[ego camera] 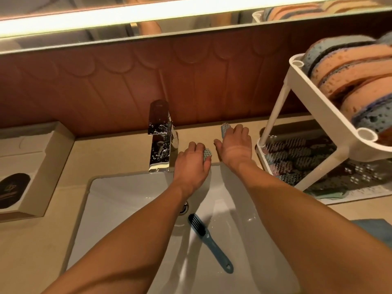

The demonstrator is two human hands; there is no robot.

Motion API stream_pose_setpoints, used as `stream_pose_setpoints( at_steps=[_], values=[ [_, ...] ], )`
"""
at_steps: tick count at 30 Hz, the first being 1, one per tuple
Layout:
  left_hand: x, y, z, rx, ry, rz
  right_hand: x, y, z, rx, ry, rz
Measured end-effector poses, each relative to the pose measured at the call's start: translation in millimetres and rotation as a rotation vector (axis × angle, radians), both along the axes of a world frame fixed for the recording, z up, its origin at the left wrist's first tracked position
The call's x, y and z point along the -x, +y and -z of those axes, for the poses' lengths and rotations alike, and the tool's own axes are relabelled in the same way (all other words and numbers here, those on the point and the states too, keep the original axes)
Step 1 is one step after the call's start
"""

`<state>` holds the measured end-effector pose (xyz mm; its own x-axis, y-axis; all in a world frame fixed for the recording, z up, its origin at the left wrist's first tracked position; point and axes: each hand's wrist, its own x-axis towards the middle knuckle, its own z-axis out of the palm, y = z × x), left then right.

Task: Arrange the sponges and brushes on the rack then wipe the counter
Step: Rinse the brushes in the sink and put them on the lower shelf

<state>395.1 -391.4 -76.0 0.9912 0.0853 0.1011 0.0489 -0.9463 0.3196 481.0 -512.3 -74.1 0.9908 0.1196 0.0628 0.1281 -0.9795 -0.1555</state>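
Note:
My left hand (192, 164) is closed over a small pale-blue bristled brush (207, 154) on the counter strip behind the sink. My right hand (234, 143) covers a second small blue brush (224, 129) near the wall, fingers curled on it. A white two-tier rack (318, 107) stands at the right: its top tier holds several orange and blue sponges (347, 75), its lower tier several bristled brushes (292, 153). A blue long-handled brush (209, 240) with black bristles lies in the white sink (118, 200).
A chrome faucet (162, 139) stands just left of my left hand. A beige box (31, 164) sits at the far left of the beige counter (42, 240). A blue cloth (375, 229) shows at the right edge, a patterned mat (360, 183) under the rack.

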Motion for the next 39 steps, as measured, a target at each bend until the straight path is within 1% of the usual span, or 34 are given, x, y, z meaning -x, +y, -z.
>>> stream_pose_setpoints(
  at_steps=[3,7,8,11,15,17,21,24,26,30,36,39],
  values=[
    [-1.8,-2.4,-2.7,-0.001,0.008,0.002,-0.9,4.6,1.0,-0.028,0.066,0.015],
    [-1.0,-4.6,-4.0,-0.009,0.025,0.010,5.7,7.6,-2.4,-0.206,0.104,0.064],
    [-0.8,-4.6,-4.3,-0.011,0.025,0.009,7.3,7.4,-3.2,-0.223,0.109,0.070],
    [2.6,-4.7,-4.2,-0.022,0.036,0.023,12.1,4.3,-1.7,-0.151,0.121,0.032],
    [4.9,-2.6,-4.6,-0.020,0.052,0.021,16.3,-0.2,5.4,-0.085,0.045,-0.048],
    [6.0,-0.4,-5.1,-0.015,0.051,0.019,20.5,-0.8,7.5,-0.098,0.010,-0.061],
    [11.0,4.8,-10.3,0.028,0.049,0.037,33.9,-3.2,1.2,-0.187,-0.032,-0.099],
    [23.0,5.4,-16.4,0.085,0.065,0.058,49.5,-12.7,-8.0,-0.155,-0.086,-0.181],
    [35.2,3.2,-22.2,0.085,0.070,0.081,65.2,-20.4,-15.6,-0.141,-0.111,-0.215],
    [62.7,-5.1,-35.7,0.103,0.065,0.109,99.2,-35.6,-29.6,-0.159,-0.113,-0.208],
    [104.3,-27.4,-54.1,0.109,0.035,0.167,149.7,-68.6,-46.4,-0.148,-0.154,-0.252],
    [121.3,-49.4,-63.5,0.098,0.027,0.216,170.2,-92.6,-53.4,-0.211,-0.136,-0.262]
  ],
)
